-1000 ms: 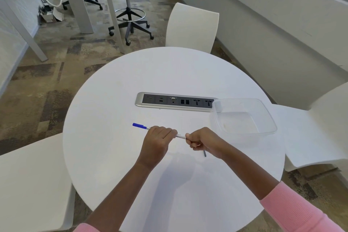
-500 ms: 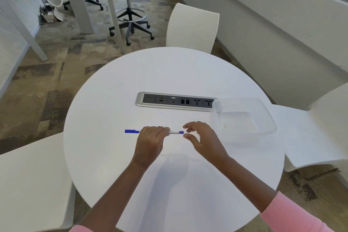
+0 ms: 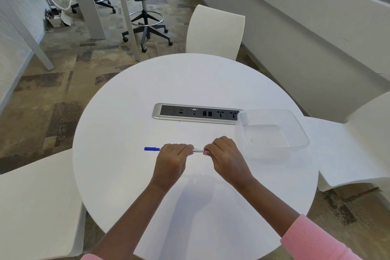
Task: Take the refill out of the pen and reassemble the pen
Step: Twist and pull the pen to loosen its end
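A white pen [image 3: 198,150] with a blue cap end [image 3: 152,149] is held level above the round white table [image 3: 190,82]. My left hand [image 3: 172,159] is wrapped around the barrel's middle, with the blue cap sticking out to the left. My right hand [image 3: 225,157] pinches the pen's right end, where a bit of blue shows between the fingertips. Only a short white stretch of barrel shows between the two hands. No separate refill is visible.
A clear plastic container [image 3: 272,131] sits on the table right of my hands. A silver power socket strip [image 3: 196,113] is set into the table's middle. White chairs stand at the far side [image 3: 215,31], the left [image 3: 35,207] and the right [image 3: 348,150].
My right hand was closed near the pen with a thin dark piece below it, opened beside the right end, and now pinches that end. The pen has levelled out.
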Available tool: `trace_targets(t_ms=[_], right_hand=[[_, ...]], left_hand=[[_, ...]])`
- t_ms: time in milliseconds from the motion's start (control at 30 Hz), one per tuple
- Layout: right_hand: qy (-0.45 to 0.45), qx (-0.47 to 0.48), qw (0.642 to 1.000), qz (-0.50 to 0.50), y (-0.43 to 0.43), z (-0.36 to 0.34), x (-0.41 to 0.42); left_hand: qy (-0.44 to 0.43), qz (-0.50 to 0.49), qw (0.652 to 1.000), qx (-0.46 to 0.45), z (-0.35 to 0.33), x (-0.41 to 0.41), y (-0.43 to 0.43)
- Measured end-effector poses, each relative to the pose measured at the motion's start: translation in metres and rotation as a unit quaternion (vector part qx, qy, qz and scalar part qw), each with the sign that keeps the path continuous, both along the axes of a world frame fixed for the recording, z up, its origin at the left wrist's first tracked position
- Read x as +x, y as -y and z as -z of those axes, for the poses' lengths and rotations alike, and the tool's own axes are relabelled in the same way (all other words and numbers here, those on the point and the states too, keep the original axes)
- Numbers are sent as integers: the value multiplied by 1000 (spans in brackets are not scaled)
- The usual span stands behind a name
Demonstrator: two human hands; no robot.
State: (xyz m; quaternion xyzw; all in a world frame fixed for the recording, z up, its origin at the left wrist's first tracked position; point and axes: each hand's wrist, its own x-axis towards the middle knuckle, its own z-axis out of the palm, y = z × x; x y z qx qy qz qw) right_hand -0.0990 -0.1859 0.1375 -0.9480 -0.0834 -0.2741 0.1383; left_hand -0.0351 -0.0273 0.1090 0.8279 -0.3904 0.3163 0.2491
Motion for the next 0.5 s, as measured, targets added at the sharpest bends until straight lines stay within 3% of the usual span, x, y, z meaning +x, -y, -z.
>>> trace_targets(t_ms=[133,300,500], right_hand=[[-34,10,999,19,-1,2,1],[-121,118,985,16,-4,-3,-1],[-253,279,925,44,-7,-17,-5]], left_hand=[[2,1,1000,-7,-1,0,2],[6,12,1000,-6,-5,2,3],[-2,14,1000,18,-6,2,5]])
